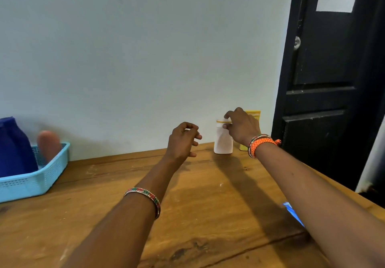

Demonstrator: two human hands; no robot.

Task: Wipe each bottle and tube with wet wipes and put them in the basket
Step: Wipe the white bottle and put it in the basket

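A white bottle [223,142] with a yellow band near its cap stands upright at the far edge of the wooden table [198,201]. My right hand [241,128] grips its top from the right. A yellow tube [253,114] stands just behind that hand, mostly hidden. My left hand [184,140] hovers over the table left of the bottle, fingers loosely curled, holding nothing. At the far left a light blue basket [41,176] holds a dark blue bottle [14,144] and a pinkish-brown tube [49,144].
A blue packet [292,213], partly hidden under my right forearm, lies near the table's right edge. A white wall runs behind the table. A black door [325,59] stands at the right.
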